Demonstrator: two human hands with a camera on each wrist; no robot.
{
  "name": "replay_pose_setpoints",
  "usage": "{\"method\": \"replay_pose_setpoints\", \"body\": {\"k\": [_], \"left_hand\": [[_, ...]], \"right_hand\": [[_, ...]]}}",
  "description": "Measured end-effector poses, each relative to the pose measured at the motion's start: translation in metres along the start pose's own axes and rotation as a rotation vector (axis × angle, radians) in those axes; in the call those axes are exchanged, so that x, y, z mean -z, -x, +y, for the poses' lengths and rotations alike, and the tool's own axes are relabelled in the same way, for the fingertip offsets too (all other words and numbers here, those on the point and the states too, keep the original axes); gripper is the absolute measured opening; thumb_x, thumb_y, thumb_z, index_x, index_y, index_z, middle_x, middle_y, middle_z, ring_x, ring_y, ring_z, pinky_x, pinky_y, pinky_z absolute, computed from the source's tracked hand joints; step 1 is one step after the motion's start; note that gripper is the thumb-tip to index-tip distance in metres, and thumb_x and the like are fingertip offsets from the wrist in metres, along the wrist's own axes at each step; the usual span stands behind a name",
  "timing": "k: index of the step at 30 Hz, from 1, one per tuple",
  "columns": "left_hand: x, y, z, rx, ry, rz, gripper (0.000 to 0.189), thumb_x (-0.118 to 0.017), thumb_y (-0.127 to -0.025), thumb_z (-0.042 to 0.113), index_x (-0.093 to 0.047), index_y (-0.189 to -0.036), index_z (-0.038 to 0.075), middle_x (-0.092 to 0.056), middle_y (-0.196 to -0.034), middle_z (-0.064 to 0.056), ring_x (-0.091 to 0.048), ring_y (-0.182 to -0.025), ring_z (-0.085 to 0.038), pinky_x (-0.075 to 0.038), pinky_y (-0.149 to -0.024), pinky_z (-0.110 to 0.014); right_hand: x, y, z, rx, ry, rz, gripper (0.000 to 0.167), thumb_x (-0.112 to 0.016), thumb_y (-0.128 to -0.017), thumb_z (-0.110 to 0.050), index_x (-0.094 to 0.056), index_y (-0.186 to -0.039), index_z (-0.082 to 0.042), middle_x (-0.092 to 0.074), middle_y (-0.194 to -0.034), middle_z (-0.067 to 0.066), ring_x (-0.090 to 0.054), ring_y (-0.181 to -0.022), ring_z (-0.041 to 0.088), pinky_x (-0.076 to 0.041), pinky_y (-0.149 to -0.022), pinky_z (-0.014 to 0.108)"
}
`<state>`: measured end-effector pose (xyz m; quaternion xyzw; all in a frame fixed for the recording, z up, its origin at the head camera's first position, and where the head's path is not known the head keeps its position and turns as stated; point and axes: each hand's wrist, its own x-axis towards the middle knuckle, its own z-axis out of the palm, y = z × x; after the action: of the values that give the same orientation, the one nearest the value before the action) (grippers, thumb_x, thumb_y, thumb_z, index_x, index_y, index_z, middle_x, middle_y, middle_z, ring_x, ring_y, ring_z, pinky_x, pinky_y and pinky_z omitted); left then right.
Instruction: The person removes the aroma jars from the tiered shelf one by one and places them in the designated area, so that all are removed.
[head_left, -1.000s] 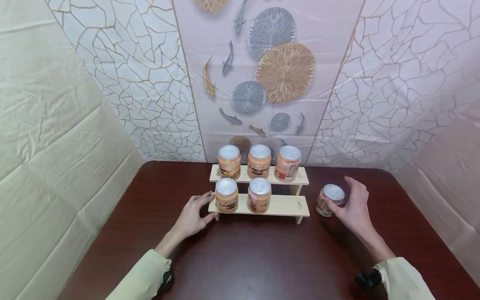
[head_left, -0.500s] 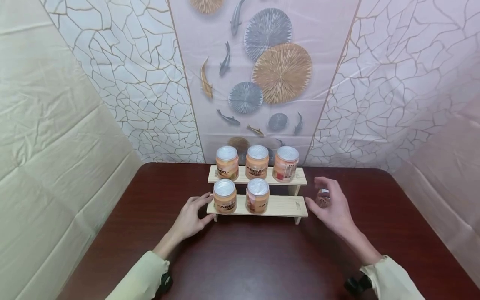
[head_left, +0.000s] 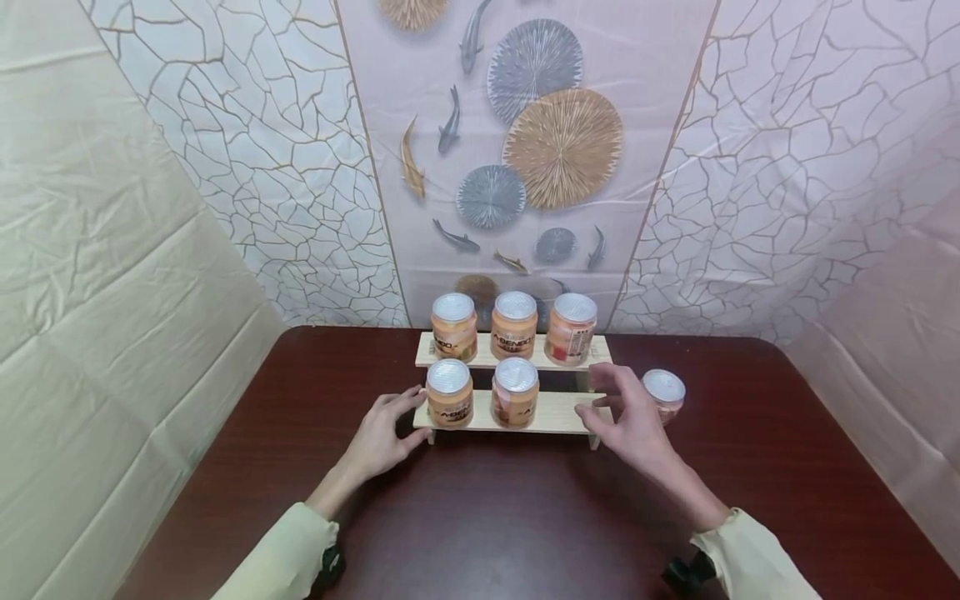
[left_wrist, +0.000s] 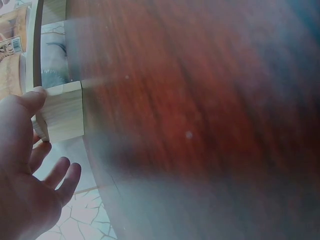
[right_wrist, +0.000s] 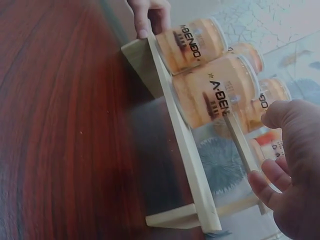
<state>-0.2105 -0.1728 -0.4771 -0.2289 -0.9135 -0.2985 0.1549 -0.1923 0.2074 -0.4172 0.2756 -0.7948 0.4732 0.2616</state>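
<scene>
Between the two hands: a two-tier wooden rack (head_left: 600, 354), its long axis running side to side from the left hand toward the right.
Left hand (head_left: 382, 433): thumb and finger pinch the near end of the lower shelf (head_left: 558, 408).
Right hand (head_left: 633, 417): at the shelf's other end, thumb and fingers apart, holding nothing; whether it touches the wood, I cannot tell.
Lower pair (head_left: 515, 400): two jars on the lower shelf, both nearer the left hand; bare board lies between them and the right hand.
Upper trio (head_left: 514, 329): three jars beyond both hands, on the higher tier.
Loose jar (head_left: 663, 386): on the worktop (head_left: 480, 508), outward of the right hand and partly behind it; that hand is much the nearer.
Key relation, as I judge it: shelf end inward, loose jar outward, right hand between.
</scene>
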Motion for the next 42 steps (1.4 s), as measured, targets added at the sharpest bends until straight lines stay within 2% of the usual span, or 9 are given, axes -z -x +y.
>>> {"method": "replay_pose_setpoints", "body": {"k": [6,14,20,22,26,28,35,40,42], "left_hand": [[0.0,0.0,-0.001,0.002,-0.002,-0.008,0.058,-0.084,-0.082,0.02,-0.063,-0.133,0.002,-0.056,-0.141,-0.017,-0.054,-0.118,-0.04,-0.047,-0.091,-0.058],[0.001,0.001,0.001,-0.003,0.007,-0.004,0.057,-0.083,-0.083,0.019,-0.063,-0.133,0.001,-0.057,-0.139,-0.018,-0.054,-0.117,-0.04,-0.047,-0.09,-0.058],[0.001,0.0,0.001,-0.006,0.001,-0.004,0.058,-0.083,-0.083,0.019,-0.063,-0.134,0.002,-0.057,-0.14,-0.018,-0.054,-0.117,-0.04,-0.048,-0.09,-0.058],[0.001,0.0,0.001,-0.004,0.001,-0.002,0.058,-0.083,-0.083,0.019,-0.063,-0.134,0.002,-0.057,-0.14,-0.017,-0.055,-0.117,-0.04,-0.047,-0.09,-0.057],[0.0,0.0,0.0,-0.002,-0.002,-0.005,0.057,-0.083,-0.083,0.02,-0.063,-0.133,0.002,-0.057,-0.14,-0.017,-0.055,-0.117,-0.04,-0.047,-0.091,-0.057],[0.0,0.0,0.0,-0.004,-0.005,-0.006,0.057,-0.083,-0.083,0.02,-0.063,-0.133,0.002,-0.057,-0.14,-0.017,-0.055,-0.117,-0.04,-0.047,-0.091,-0.057],[0.0,0.0,0.0,-0.007,-0.005,-0.003,0.057,-0.083,-0.083,0.02,-0.064,-0.133,0.001,-0.057,-0.139,-0.017,-0.055,-0.116,-0.04,-0.047,-0.09,-0.058],[0.0,0.0,0.0,-0.004,-0.005,-0.005,0.057,-0.084,-0.083,0.02,-0.064,-0.133,0.001,-0.057,-0.14,-0.017,-0.055,-0.116,-0.04,-0.047,-0.091,-0.058],[0.0,0.0,0.0,-0.001,-0.003,-0.007,0.057,-0.084,-0.083,0.02,-0.064,-0.133,0.001,-0.057,-0.14,-0.017,-0.055,-0.117,-0.039,-0.047,-0.091,-0.058]], "right_hand": [[-0.01,0.0,-0.002,-0.045,-0.046,-0.035,0.058,-0.079,-0.072,0.018,-0.054,-0.124,0.01,-0.059,-0.117,0.022,-0.064,-0.099,0.036,-0.057,-0.071,0.046],[-0.022,-0.002,-0.002,-0.06,-0.076,-0.048,0.06,-0.08,-0.073,0.017,-0.053,-0.125,0.009,-0.061,-0.119,0.024,-0.064,-0.098,0.043,-0.058,-0.072,0.045],[-0.028,-0.007,-0.016,-0.049,-0.089,-0.049,0.06,-0.078,-0.069,0.022,-0.051,-0.122,0.016,-0.059,-0.115,0.033,-0.064,-0.095,0.047,-0.056,-0.069,0.054],[-0.028,-0.01,-0.024,-0.049,-0.092,-0.053,0.058,-0.078,-0.069,0.023,-0.051,-0.12,0.019,-0.058,-0.114,0.035,-0.064,-0.094,0.049,-0.057,-0.069,0.051],[-0.029,-0.014,-0.039,-0.057,-0.093,-0.06,0.056,-0.078,-0.069,0.023,-0.051,-0.118,0.021,-0.057,-0.113,0.036,-0.063,-0.093,0.05,-0.058,-0.071,0.034],[-0.031,-0.015,-0.042,-0.06,-0.099,-0.058,0.056,-0.078,-0.068,0.023,-0.052,-0.117,0.021,-0.057,-0.113,0.036,-0.063,-0.093,0.05,-0.058,-0.071,0.032],[-0.039,-0.016,-0.043,-0.056,-0.166,-0.05,0.058,-0.078,-0.068,0.024,-0.05,-0.119,0.022,-0.055,-0.116,0.04,-0.061,-0.094,0.055,-0.055,-0.069,0.058],[-0.045,-0.016,-0.039,-0.069,-0.2,-0.052,0.062,-0.077,-0.069,0.025,-0.047,-0.123,0.022,-0.052,-0.116,0.041,-0.058,-0.095,0.059,-0.053,-0.071,0.061],[-0.049,-0.013,-0.029,-0.074,-0.193,-0.056,0.064,-0.078,-0.069,0.023,-0.048,-0.126,0.019,-0.053,-0.117,0.037,-0.059,-0.097,0.056,-0.054,-0.073,0.06]]}}
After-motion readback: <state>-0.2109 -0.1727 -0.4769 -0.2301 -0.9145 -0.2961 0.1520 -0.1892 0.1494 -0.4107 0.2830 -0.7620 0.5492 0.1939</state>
